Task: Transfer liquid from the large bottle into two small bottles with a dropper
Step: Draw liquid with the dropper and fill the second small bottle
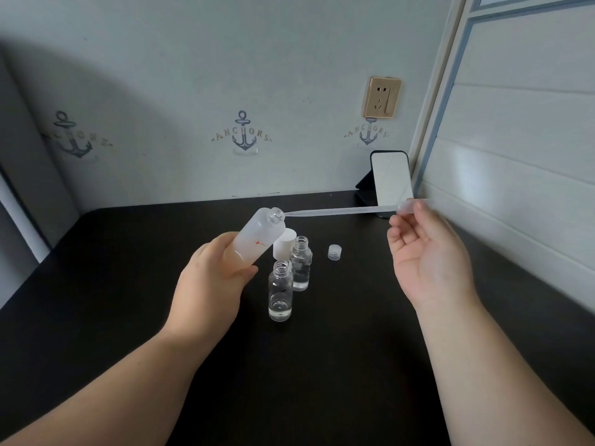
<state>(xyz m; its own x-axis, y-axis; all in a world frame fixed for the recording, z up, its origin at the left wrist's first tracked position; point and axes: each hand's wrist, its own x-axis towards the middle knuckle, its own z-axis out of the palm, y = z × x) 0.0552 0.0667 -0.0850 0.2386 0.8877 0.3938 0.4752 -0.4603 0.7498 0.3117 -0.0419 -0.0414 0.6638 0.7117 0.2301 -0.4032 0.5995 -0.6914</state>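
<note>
bare dark table (338, 365) near front, two small bottles (280, 291) and caps (334, 252) crowding centre, phone (391, 180) blocking back-right corner

The large bottle (254, 239), uncapped and tilted, is gripped by the left hand (215, 278), and the dropper (341, 210) is pinched at its bulb by the right hand (425, 259), its tip at the bottle's mouth. Two small bottles (280, 291), both open, are seen standing between the hands, just beside the left.
</note>
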